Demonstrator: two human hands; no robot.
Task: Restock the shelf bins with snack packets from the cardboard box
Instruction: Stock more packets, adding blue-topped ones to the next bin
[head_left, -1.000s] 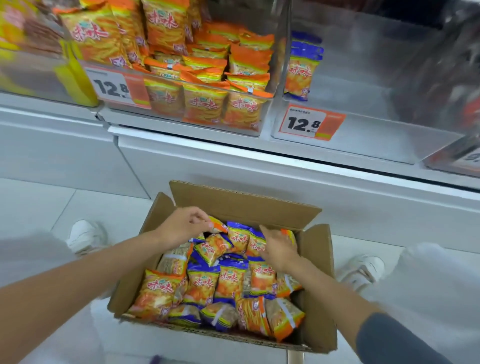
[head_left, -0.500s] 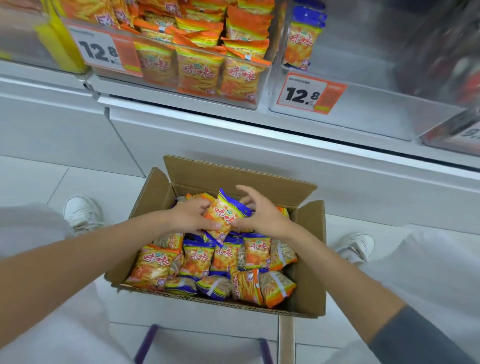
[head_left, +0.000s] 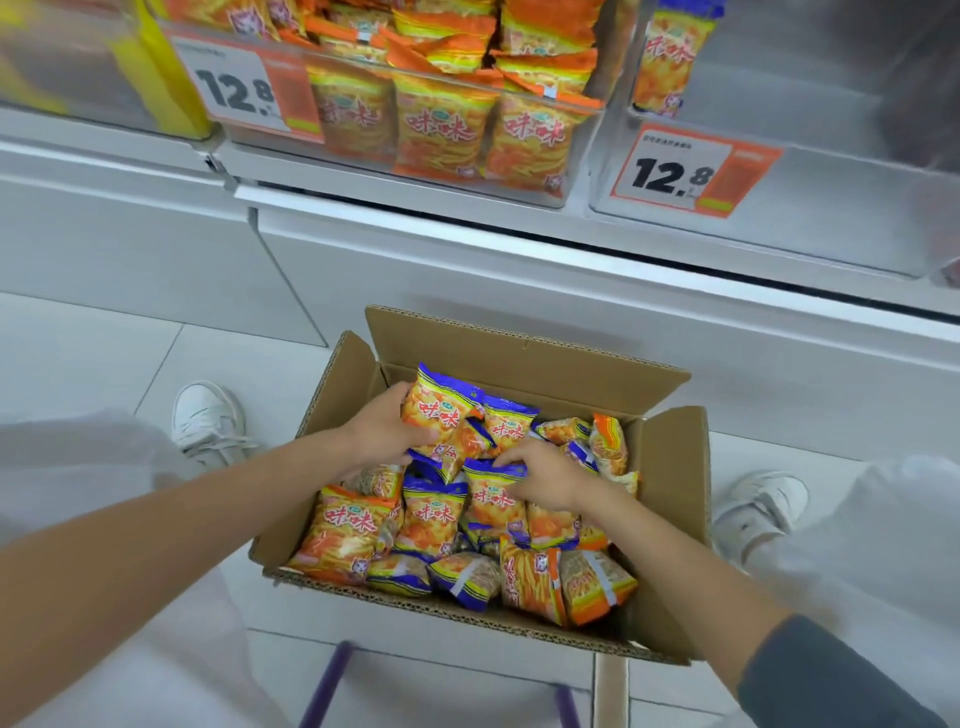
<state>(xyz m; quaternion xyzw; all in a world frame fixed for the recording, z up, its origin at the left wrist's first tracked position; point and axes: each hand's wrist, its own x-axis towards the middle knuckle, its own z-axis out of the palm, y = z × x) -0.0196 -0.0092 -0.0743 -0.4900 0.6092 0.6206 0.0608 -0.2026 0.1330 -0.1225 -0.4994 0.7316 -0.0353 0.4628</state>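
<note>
Gripping a blue-topped packet (head_left: 439, 410) raised above the heap, the left hand (head_left: 382, 434) curls its fingers round the lower half, inside the cardboard box (head_left: 670, 483) on the floor. The right hand (head_left: 545, 475) lies on a second packet (head_left: 488, 499), fingertips bent onto its blue top edge; whether they pinch it I cannot tell. The box looks mostly full, so most of the restocking seems left. Above, the middle bin (head_left: 579, 166) is packed with orange packets (head_left: 441, 124) and looks done, while the right bin (head_left: 831, 218) shows only a lone packet (head_left: 667, 57). The bins' tops are cut off, the far-left bin (head_left: 78, 67) is blurred, and the box's lower layers are hidden.
</note>
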